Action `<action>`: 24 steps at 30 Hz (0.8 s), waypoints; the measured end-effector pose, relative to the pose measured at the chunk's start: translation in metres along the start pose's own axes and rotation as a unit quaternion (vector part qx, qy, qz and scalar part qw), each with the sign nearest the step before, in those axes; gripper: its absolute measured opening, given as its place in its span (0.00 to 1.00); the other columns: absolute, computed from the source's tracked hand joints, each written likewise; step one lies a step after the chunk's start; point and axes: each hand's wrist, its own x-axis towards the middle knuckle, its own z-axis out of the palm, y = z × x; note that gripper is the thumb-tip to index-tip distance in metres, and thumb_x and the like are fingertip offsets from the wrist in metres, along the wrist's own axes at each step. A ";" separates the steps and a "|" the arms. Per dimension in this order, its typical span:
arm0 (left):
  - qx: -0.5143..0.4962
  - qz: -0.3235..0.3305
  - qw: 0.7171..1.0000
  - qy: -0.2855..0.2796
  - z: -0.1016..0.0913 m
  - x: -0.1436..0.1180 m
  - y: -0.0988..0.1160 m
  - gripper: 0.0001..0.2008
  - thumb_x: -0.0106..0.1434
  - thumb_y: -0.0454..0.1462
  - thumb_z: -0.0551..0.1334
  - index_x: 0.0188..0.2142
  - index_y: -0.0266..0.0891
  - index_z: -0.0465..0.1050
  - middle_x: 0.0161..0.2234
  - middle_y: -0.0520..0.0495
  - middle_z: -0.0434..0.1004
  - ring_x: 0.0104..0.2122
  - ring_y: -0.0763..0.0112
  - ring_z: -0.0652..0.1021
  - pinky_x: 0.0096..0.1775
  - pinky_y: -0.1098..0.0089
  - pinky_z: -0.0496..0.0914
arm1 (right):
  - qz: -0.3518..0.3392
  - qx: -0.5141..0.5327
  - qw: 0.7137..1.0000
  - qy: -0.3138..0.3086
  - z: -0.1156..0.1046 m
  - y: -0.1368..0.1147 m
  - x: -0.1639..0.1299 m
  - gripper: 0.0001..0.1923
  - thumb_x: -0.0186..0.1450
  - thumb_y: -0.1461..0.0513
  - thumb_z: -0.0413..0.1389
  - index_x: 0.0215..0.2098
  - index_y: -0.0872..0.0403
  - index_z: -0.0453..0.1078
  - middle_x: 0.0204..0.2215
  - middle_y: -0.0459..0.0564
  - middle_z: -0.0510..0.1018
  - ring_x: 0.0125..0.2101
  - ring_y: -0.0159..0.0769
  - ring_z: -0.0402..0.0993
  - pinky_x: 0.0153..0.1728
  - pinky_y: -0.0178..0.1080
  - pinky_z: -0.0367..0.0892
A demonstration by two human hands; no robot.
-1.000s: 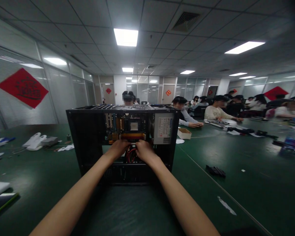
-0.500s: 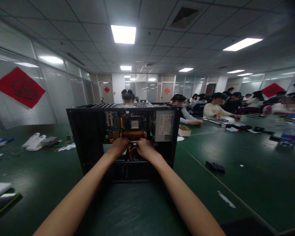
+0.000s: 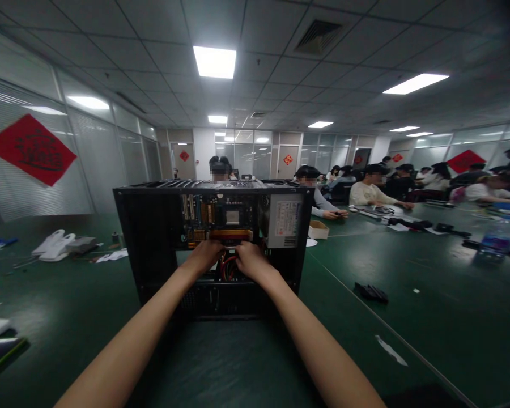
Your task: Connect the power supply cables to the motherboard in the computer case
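Computer case: black sheet metal (image 3: 155, 226), boxy, standing centre view with its open side toward me; I count clock hours around it.
Case interior: a dark motherboard (image 3: 246, 212) bearing a square silvery chip (image 3: 232, 215); toward two o'clock, a grey metal power supply (image 3: 284, 221) with a printed label.
Left hand: inside the case (image 3: 206, 256), fingers bent near the board's lower edge; from here I can't tell what they grasp.
Right hand: just beside it (image 3: 251, 258), fingers curled likewise, grip hidden from me; thin red and dark cables (image 3: 227, 269) loop between the two.
Surface: smooth dark green (image 3: 221, 362), faintly glossy, crossed by a pale seam.
Nine o'clock: a crumpled white plastic bag (image 3: 53, 245) against a grey block (image 3: 80, 245).
Three o'clock: a small open box (image 3: 318, 230); farther out, a clear bottle (image 3: 498, 235).
Four o'clock: a torn white strip (image 3: 391, 350).
Room: a glossy red diamond (image 3: 32, 150) at ten, a bright square ceiling panel (image 3: 215, 62) at twelve, seated people past two.
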 end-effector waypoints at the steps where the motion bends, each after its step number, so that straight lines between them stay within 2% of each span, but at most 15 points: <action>1: -0.001 -0.003 1.000 0.001 -0.001 0.000 0.000 0.12 0.66 0.34 0.58 0.45 0.41 0.79 0.43 0.42 0.80 0.43 0.61 0.79 0.45 0.67 0.71 | 0.000 0.001 1.000 0.000 0.000 0.000 0.000 0.10 0.64 0.65 0.53 0.41 0.58 0.74 0.42 0.58 0.76 0.43 0.42 0.75 0.42 0.37 0.67; 5: -0.003 -0.014 1.000 -0.001 -0.002 -0.002 0.002 0.12 0.66 0.34 0.58 0.45 0.41 0.79 0.43 0.42 0.80 0.44 0.60 0.79 0.45 0.66 0.71 | -0.002 0.003 1.000 0.005 0.001 0.001 0.000 0.10 0.64 0.65 0.53 0.41 0.58 0.74 0.42 0.58 0.76 0.43 0.42 0.75 0.41 0.37 0.67; 14: 0.001 0.011 1.000 -0.003 0.001 0.002 -0.001 0.13 0.66 0.34 0.57 0.45 0.41 0.79 0.41 0.42 0.80 0.42 0.62 0.79 0.43 0.68 0.70 | -0.002 0.007 1.000 0.001 -0.002 0.000 -0.001 0.11 0.63 0.66 0.54 0.43 0.59 0.74 0.43 0.59 0.76 0.44 0.42 0.74 0.43 0.37 0.67; 24: 0.015 -0.008 1.000 -0.005 -0.002 0.000 0.002 0.12 0.66 0.34 0.57 0.44 0.41 0.79 0.41 0.41 0.80 0.42 0.61 0.80 0.41 0.68 0.70 | -0.003 0.009 1.000 -0.001 -0.007 -0.003 -0.003 0.11 0.63 0.64 0.55 0.42 0.59 0.74 0.43 0.58 0.76 0.43 0.42 0.75 0.41 0.36 0.67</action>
